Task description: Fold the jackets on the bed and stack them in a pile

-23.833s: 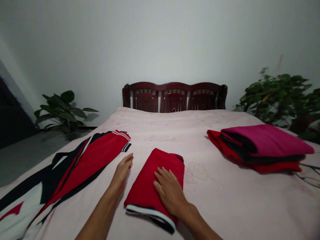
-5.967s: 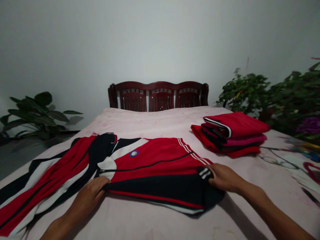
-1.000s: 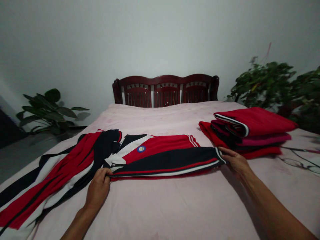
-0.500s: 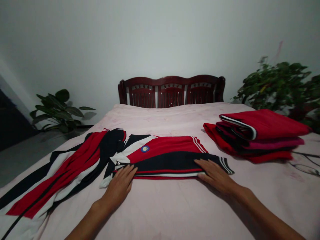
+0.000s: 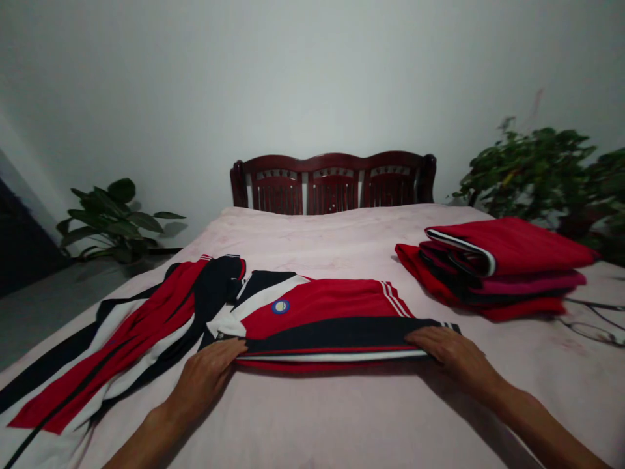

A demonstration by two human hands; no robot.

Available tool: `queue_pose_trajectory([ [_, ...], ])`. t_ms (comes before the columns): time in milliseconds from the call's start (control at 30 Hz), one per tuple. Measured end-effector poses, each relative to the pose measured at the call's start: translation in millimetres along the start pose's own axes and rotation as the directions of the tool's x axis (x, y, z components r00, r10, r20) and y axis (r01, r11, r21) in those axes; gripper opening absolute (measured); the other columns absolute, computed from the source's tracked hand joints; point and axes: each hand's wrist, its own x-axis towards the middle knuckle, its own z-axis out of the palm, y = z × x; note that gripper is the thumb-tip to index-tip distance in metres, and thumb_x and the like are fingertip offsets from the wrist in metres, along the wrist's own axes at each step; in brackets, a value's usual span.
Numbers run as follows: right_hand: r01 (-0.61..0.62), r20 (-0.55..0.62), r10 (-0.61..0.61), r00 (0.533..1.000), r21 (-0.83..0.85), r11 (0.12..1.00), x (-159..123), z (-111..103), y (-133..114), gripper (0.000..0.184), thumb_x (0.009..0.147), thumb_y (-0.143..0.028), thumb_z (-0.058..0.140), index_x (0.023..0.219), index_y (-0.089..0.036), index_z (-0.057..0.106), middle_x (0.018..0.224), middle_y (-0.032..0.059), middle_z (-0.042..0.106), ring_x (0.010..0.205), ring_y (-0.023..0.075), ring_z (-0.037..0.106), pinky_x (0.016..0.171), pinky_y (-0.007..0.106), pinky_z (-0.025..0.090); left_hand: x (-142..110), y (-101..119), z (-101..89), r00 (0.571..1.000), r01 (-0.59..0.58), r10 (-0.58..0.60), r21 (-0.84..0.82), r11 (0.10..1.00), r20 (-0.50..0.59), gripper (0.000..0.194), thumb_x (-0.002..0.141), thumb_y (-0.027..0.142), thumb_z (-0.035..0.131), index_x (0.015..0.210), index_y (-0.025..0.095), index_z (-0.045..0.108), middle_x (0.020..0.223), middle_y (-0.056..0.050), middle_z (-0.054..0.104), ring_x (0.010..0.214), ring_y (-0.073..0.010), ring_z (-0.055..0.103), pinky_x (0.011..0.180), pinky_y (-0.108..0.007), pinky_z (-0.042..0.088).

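Note:
A folded track jacket [image 5: 312, 306] in red, navy and white lies across the bed in front of me, with a round blue badge [image 5: 280, 307] on its chest. My left hand [image 5: 209, 368] is closed on the near corner at its collar end, over the zip. At the striped cuff end, my right hand [image 5: 452, 357] grips the near edge of the navy sleeve, thumb tucked out of sight. Between the hands the near edge is pulled straight and seems slightly raised, with red and white layers showing below the navy.
Left of the jacket, a second red, navy and white garment [image 5: 146, 332] lies spread out. A stack of folded red clothes [image 5: 508, 273] sits at the right, with eyeglasses [image 5: 590, 329] beside it. Beyond the pink bedsheet [image 5: 322, 423] stand a wooden headboard [image 5: 334, 185] and potted plants [image 5: 117, 221].
My hands have spread farther apart and come nearer to me, the flat fingers now closing on the jacket's near edge. The jacket is drawn toward me and stretched straighter.

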Motion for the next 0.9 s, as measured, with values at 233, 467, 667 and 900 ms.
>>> queue_pose_trajectory([
  [233,-0.227,0.453,0.065,0.889,0.314,0.922,-15,-52,-37,0.058,0.081,-0.041,0.067,0.137,-0.027,0.062,0.145,0.0105,0.055,0.132,0.0329,0.054,0.108,0.046,0.047,-10,14,-41.3,0.96,0.163,-0.112,-0.184,0.969,0.258,0.048,0.081,0.013,0.049,0.116,0.036,0.073,0.129,0.004,0.07,0.12,-0.02,0.066,0.106,-0.033,0.05],
  [467,-0.034,0.284,-0.067,0.957,0.338,0.94,130,-16,-114,0.063,0.099,-0.051,0.036,0.15,-0.015,0.045,0.157,0.0135,0.039,0.148,0.0287,0.031,0.121,0.047,0.024,133,82,3.6,0.937,0.17,-0.1,-0.188,0.967,0.334,0.044,0.096,0.021,0.037,0.131,0.019,0.064,0.138,-0.008,0.064,0.129,-0.0205,0.058,0.113,-0.034,0.041],
  [667,-0.049,0.286,0.024,0.958,0.079,0.996,168,67,-59,0.066,0.098,-0.052,0.037,0.154,-0.017,0.036,0.162,0.0129,0.028,0.151,0.0298,0.022,0.122,0.051,0.016,145,73,73.1,0.916,0.216,-0.202,-0.004,0.976,0.347,0.053,0.098,0.039,0.044,0.146,0.017,0.049,0.158,-0.016,0.039,0.149,-0.0322,0.029,0.121,-0.055,0.02],
  [900,-0.324,0.288,0.351,0.891,-0.136,0.936,159,65,23,0.065,0.098,-0.051,0.028,0.156,-0.021,0.033,0.162,0.0106,0.029,0.15,0.0294,0.025,0.119,0.056,0.019,131,27,68.8,0.913,0.222,-0.223,0.042,0.974,0.343,0.052,0.1,0.045,0.039,0.147,0.026,0.047,0.16,-0.007,0.039,0.15,-0.0265,0.029,0.123,-0.048,0.019],
])
